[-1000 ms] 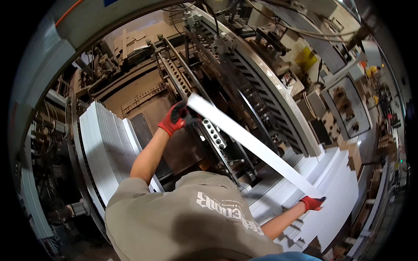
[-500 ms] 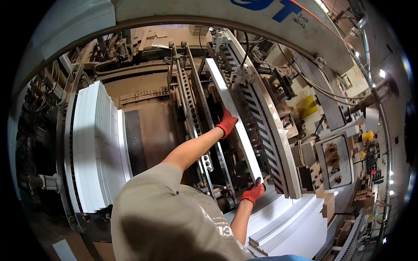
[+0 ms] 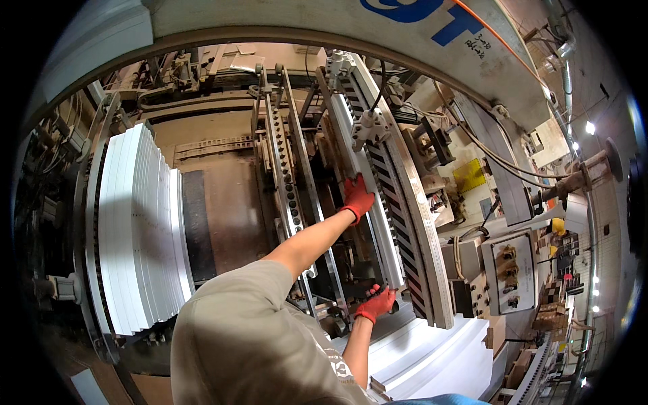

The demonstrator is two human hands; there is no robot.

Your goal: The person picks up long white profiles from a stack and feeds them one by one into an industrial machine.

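Observation:
A long white board (image 3: pixel 380 233) lies lengthwise in the machine, against a rail with black and white diagonal stripes (image 3: pixel 395 253). My left hand (image 3: pixel 359 198), in a red glove, grips the board's left edge around its middle, its fingertips partly hidden. Close to the board's near end is my red-gloved right hand (image 3: pixel 376 306), its dark-tipped fingers bent and apart, with nothing visible in them. White boards (image 3: pixel 432 358) lie stacked beside my right forearm.
A tall stack of white boards (image 3: pixel 138 229) stands at left. Metal rails (image 3: pixel 290 182) run along the machine left of my hands. A clamp-like fitting (image 3: pixel 370 129) sits over the board's far part. A control panel (image 3: pixel 513 273) is at right, and a beam (image 3: pixel 270 30) crosses overhead.
The white board has shifted right, up against the striped rail, under the fitting. My left hand moved with it. My right hand has moved slightly left and nearer, its fingers loosened from the board's end.

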